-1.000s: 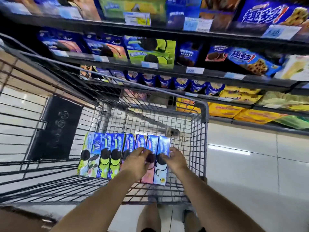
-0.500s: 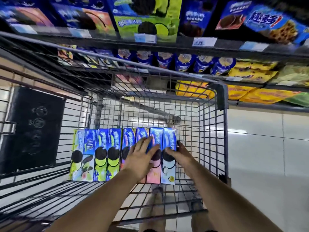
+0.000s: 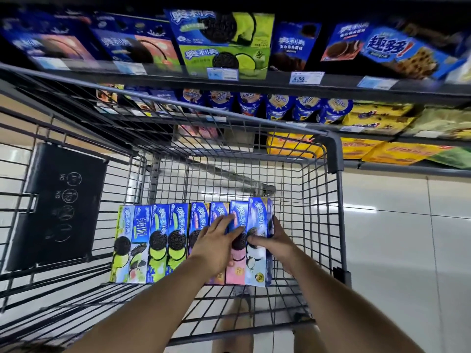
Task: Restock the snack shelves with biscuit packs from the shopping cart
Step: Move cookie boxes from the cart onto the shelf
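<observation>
A row of several upright biscuit packs stands across the floor of the wire shopping cart, blue on top with green, pink or pale lower halves. My right hand clasps the rightmost pale-blue pack, thumb on its face and fingers round its right side. My left hand lies flat with fingers spread over the neighbouring packs, its thumb on the pink pack. The snack shelves rise just beyond the cart, stocked with blue, green and yellow biscuit boxes.
A black folded child-seat flap hangs on the cart's left wall. Price tags line the shelf edges. Blue tubs and yellow bags fill the lower shelves. Pale floor tiles stretch to the right of the cart.
The view has dropped closer to the cart. My right hand has slid round the side of the rightmost pack, and my left hand has spread further over the packs beside it.
</observation>
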`<action>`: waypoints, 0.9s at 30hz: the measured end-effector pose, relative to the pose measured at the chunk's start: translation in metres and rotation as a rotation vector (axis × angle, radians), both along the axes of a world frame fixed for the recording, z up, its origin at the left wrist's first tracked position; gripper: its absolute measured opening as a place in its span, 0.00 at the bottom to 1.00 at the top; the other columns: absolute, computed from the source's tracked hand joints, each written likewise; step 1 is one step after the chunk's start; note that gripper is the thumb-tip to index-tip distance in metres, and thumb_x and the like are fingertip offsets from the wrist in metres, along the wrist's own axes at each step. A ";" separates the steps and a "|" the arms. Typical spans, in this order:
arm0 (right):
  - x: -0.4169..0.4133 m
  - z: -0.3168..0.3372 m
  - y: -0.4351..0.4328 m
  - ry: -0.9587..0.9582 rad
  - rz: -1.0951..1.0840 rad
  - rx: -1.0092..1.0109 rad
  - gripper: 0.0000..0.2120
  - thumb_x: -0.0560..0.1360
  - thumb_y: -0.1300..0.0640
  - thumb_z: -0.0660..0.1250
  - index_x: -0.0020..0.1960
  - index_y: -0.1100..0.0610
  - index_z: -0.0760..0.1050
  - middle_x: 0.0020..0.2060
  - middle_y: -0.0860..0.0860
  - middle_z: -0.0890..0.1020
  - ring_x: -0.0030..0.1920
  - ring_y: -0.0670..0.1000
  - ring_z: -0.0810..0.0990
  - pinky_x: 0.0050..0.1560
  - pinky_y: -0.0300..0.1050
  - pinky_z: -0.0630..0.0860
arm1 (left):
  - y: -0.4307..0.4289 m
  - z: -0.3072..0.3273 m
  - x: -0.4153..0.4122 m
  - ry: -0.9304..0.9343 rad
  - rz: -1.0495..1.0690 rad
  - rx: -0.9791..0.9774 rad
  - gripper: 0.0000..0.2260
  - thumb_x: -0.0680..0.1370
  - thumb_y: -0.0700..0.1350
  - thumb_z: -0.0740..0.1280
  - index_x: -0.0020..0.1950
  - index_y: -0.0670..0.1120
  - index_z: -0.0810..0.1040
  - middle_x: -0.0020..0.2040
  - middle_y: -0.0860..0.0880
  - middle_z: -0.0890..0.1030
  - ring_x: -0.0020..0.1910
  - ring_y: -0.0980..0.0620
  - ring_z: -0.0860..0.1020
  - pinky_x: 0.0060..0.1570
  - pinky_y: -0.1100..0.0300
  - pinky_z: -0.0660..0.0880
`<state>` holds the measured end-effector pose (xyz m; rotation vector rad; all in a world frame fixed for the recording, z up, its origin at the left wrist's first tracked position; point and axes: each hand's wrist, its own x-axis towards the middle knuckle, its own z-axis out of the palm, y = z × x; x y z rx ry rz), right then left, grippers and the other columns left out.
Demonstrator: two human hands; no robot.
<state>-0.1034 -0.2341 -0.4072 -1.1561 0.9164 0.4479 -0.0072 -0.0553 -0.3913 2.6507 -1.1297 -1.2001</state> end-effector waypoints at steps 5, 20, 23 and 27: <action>0.010 0.057 -0.016 0.015 0.070 0.045 0.37 0.67 0.57 0.81 0.69 0.43 0.68 0.53 0.48 0.87 0.53 0.50 0.85 0.49 0.50 0.80 | -0.035 0.062 0.015 0.246 0.648 -0.200 0.20 0.85 0.46 0.59 0.77 0.52 0.68 0.73 0.42 0.73 0.66 0.42 0.76 0.60 0.59 0.71; 0.003 0.341 -0.143 -0.155 0.329 0.160 0.19 0.73 0.47 0.76 0.62 0.49 0.79 0.58 0.55 0.85 0.50 0.54 0.85 0.52 0.48 0.81 | -0.142 0.323 0.002 0.813 1.274 -0.818 0.32 0.61 0.60 0.81 0.60 0.58 0.71 0.47 0.45 0.86 0.34 0.45 0.80 0.41 0.41 0.79; -0.023 0.372 -0.180 -0.062 0.351 0.015 0.31 0.61 0.31 0.78 0.58 0.47 0.82 0.55 0.51 0.84 0.50 0.54 0.82 0.51 0.48 0.79 | -0.163 0.354 -0.008 0.726 1.405 -0.964 0.33 0.61 0.61 0.80 0.60 0.54 0.69 0.32 0.48 0.80 0.24 0.51 0.69 0.30 0.58 0.73; -0.051 0.395 -0.229 -0.110 0.187 0.002 0.36 0.61 0.36 0.79 0.63 0.53 0.79 0.55 0.55 0.85 0.53 0.56 0.85 0.50 0.51 0.83 | -0.198 0.386 -0.015 0.630 1.529 -1.114 0.29 0.69 0.57 0.78 0.63 0.53 0.67 0.42 0.46 0.80 0.26 0.51 0.75 0.31 0.56 0.78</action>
